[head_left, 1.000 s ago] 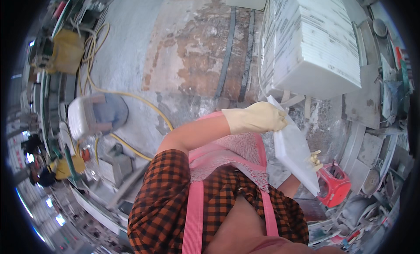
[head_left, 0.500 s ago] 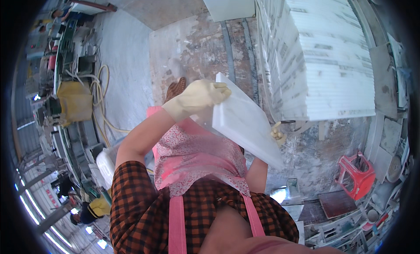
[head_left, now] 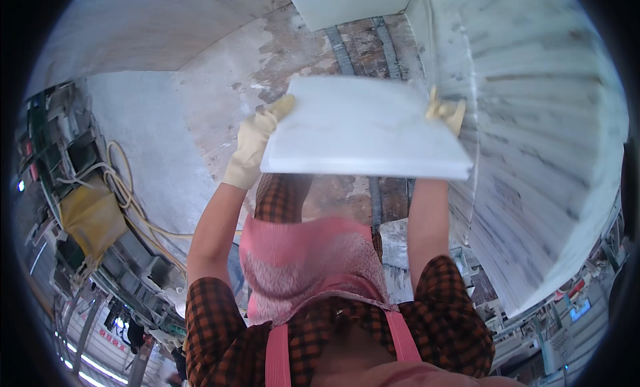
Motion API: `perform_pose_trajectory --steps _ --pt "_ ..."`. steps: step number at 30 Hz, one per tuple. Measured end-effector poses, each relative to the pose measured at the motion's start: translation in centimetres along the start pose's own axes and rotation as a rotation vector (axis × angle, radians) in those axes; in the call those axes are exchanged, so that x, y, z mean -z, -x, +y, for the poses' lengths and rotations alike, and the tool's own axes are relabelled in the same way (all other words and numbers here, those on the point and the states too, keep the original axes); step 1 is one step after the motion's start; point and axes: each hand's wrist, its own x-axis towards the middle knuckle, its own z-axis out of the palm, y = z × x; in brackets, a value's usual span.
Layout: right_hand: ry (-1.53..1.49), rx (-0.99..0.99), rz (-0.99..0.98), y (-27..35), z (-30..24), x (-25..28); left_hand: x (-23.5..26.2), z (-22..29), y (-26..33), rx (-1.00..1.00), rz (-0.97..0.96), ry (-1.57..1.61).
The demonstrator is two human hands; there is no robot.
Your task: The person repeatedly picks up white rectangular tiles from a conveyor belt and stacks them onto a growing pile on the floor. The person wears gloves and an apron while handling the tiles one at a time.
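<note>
I hold a white stone slab [head_left: 367, 130] out in front of me with both hands, its near edge turned toward my body. My left hand [head_left: 260, 134], in a cream rubber glove, is closed on the slab's left edge with the thumb on top. At the right edge, my right hand [head_left: 450, 114], gloved alike, grips the slab's far corner area; part of its palm and wrist is hidden by the slab. A tall stack of white, grey-streaked slabs [head_left: 527, 140] stands close beside my right hand.
Ahead on the worn floor [head_left: 220, 114] stands a white block [head_left: 353, 4], with two dark strips [head_left: 390, 47] running from it toward me. To the left lie a coiled pale hose [head_left: 123, 180] and a yellow sheet-like thing [head_left: 93, 217] beside machinery.
The slab has swung from a steep tilt at my right to lying broadside before me, farther forward. Both hands moved with it. My view has turned, and the slab stack looks nearer.
</note>
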Motion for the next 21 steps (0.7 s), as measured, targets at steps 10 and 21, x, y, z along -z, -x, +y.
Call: perform_pose_trajectory --steps 10,21 --pt "0.838 0.472 -0.29 -18.2 4.6 -12.9 -1.3 -5.7 -16.9 -0.033 -0.014 0.421" --pt "0.594 0.207 -0.361 -26.0 2.3 -8.2 -1.7 -9.4 -22.4 -0.322 0.106 -0.382"
